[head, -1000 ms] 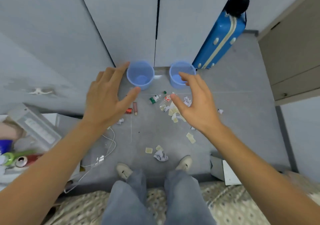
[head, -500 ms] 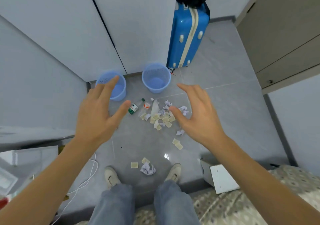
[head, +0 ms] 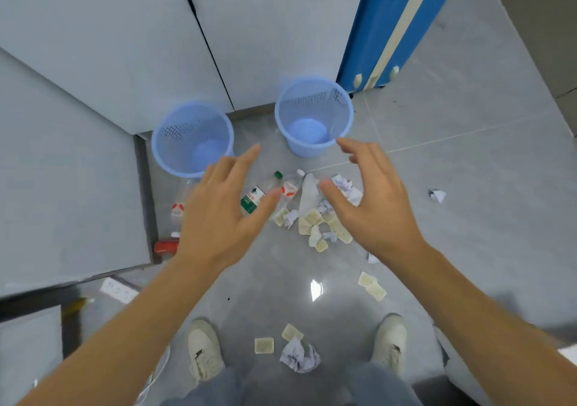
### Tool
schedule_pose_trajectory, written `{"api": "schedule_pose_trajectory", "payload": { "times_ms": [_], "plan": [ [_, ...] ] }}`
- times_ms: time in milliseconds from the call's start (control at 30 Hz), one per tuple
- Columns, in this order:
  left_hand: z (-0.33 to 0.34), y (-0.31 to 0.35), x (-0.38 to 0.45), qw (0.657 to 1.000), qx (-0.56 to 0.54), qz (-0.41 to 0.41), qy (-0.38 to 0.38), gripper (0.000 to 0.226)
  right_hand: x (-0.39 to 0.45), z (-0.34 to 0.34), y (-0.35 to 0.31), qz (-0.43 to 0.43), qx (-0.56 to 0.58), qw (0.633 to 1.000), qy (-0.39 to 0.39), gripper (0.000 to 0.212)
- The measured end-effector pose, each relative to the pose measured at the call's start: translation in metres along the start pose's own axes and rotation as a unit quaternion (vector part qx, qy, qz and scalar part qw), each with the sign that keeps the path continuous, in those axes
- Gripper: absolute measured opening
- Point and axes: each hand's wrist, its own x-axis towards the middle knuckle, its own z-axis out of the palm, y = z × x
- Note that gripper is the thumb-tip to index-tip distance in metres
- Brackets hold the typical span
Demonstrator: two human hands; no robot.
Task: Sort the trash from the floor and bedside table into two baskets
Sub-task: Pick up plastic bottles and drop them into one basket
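Two blue mesh baskets stand on the grey floor by the wardrobe: the left basket and the right basket, both with nothing inside. In front of them lies a heap of trash: a green-labelled bottle, a red-labelled bottle, crumpled paper and several pale square wrappers. My left hand and my right hand hover over the heap, fingers spread, holding nothing. Another clear bottle and a red can lie by the left wall.
A blue suitcase leans behind the right basket. Near my shoes lie a crumpled paper ball and loose wrappers. More wrappers and a paper scrap lie to the right. A white power strip sits at the left.
The view has moved closer to the baskets and the trash heap. Both hands stay spread and empty, now lower over the heap. The bedside table has left the view.
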Motion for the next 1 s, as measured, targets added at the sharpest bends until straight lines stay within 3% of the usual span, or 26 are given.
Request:
{"api": "schedule_pose_trajectory", "payload": {
  "times_ms": [300, 633, 700, 800, 900, 1000],
  "plan": [
    [0.214, -0.125, -0.004, 0.998, -0.027, -0.064, 0.000, 0.065, -0.011, 0.188, 0.167, 0.010, -0.024, 0.996, -0.081, 0.056],
    [0.358, -0.193, 0.051, 0.995, -0.035, -0.085, 0.026, 0.061, 0.055, 0.295, 0.256, -0.023, -0.078, 0.993, -0.080, 0.056],
    [0.368, -0.208, 0.070, 0.996, -0.012, -0.075, 0.044, 0.062, 0.072, 0.314, 0.265, 0.024, -0.049, 0.996, -0.076, 0.057],
    [0.376, -0.231, 0.096, 0.997, 0.019, -0.064, 0.047, 0.067, 0.097, 0.345, 0.271, 0.162, 0.030, 0.982, -0.087, 0.062],
    [0.385, -0.256, 0.111, 0.993, 0.052, -0.101, -0.003, 0.071, 0.107, 0.377, 0.278, 0.277, 0.076, 0.953, -0.099, 0.076],
    [0.391, -0.283, 0.113, 0.985, 0.097, -0.131, -0.048, 0.076, 0.111, 0.405, 0.282, 0.328, 0.095, 0.937, -0.078, 0.087]
  ]
}}
